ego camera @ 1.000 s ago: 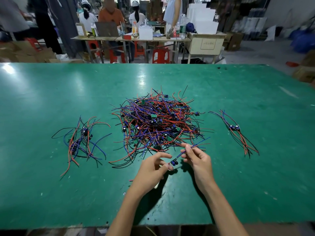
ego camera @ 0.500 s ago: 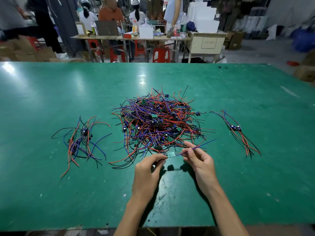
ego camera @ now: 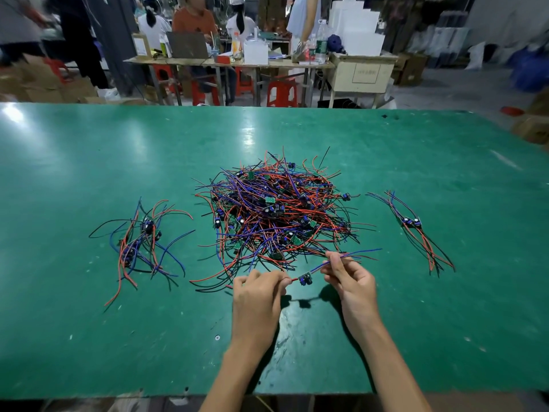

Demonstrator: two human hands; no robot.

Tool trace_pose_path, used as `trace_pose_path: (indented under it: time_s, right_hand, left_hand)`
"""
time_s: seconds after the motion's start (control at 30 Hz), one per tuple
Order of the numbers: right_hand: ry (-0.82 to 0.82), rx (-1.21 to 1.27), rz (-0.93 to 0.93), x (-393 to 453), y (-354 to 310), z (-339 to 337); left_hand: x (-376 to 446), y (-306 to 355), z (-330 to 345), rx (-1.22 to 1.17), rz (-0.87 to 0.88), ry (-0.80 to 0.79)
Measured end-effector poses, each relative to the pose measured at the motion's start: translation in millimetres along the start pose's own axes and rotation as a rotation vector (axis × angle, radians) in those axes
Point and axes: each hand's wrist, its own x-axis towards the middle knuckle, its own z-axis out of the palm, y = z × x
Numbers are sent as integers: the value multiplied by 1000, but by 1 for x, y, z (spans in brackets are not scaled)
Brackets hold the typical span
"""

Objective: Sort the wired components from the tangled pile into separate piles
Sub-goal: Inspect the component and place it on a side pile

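Two bare hands hold one wired component [ego camera: 305, 278] stretched just above a green counter [ego camera: 89, 337]. The left hand [ego camera: 258, 295] pinches its red wire; the right hand [ego camera: 352, 281] pinches its blue wires. Behind them lies the tangled pile [ego camera: 276, 212], with a small pile [ego camera: 142, 242] to the left and a smaller pile [ego camera: 416, 227] to the right.

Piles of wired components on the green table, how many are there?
3: a big tangled pile mid-table, a left pile and a small right pile. One more component hangs between the hands.

Green table [ego camera: 89, 173]; behind it, red stools [ego camera: 281, 92], cluttered workbench [ego camera: 231, 62], seated people [ego camera: 193, 22], possibly cardboard boxes [ego camera: 411, 69].
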Motion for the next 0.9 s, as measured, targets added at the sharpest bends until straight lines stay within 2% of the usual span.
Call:
trace_pose_path:
  time_s: [0.1,0.23,0.47,0.73,0.9]
  right_hand:
    - [-11,-43,-17,-1,-1,1]
    - [-142,-217,-65,-8,-1,5]
    - [-205,-189,-41,-10,-5,5]
    - [9,-24,10,0,-24,12]
    - [61,-172,-60,34,-73,5]
  left_hand:
    - [0,1,1,6,-15,0]
    - [0,-2,1,-47,-54,-25]
    - [0,-4,2,-99,-82,-55]
    - [0,-2,3,-52,-33,-83]
    - [0,-4,4,-76,-4,-56]
